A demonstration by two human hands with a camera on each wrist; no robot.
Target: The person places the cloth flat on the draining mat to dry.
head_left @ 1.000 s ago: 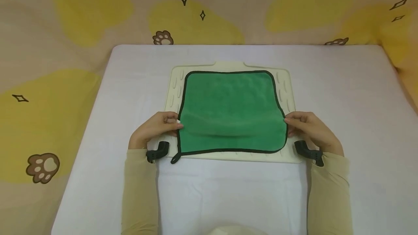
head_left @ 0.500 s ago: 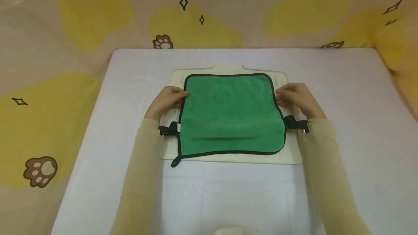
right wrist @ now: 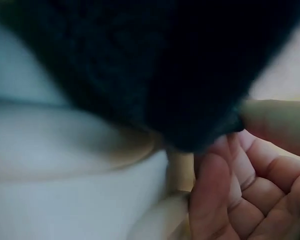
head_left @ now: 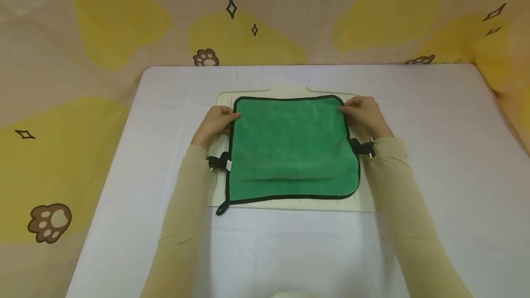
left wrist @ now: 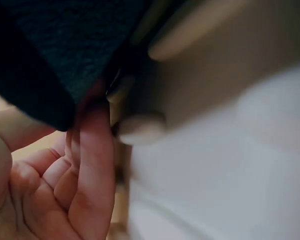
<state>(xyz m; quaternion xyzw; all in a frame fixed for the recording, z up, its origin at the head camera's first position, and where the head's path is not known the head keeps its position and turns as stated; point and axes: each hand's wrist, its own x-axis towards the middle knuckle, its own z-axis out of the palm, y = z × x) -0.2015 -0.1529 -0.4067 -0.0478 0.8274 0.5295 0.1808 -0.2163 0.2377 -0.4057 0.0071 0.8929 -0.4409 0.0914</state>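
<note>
A green cloth [head_left: 290, 146] with a black border lies spread over a cream board [head_left: 366, 197] in the head view. My left hand [head_left: 215, 123] pinches the cloth's left edge near its far corner, thumb on top and fingers beneath. On the other side, my right hand [head_left: 365, 113] pinches the right edge close to the far right corner. Both wrist views show the cloth's dark underside: the left hand [left wrist: 65, 185] has the border between thumb and fingers, and so does the right hand [right wrist: 250, 185]. A black loop [head_left: 222, 208] hangs from the near left corner.
The board rests on a white table [head_left: 434, 151], with its tab at the far side. A yellow and beige patterned fabric [head_left: 265, 17] hangs behind the table and down its left side. A small white tag [head_left: 229, 165] sticks out of the cloth's left edge.
Both hands have slid from the lower sides of the cloth up towards its far corners. The right hand has come inward and pinches the edge again. The cloth stays spread on the board.
</note>
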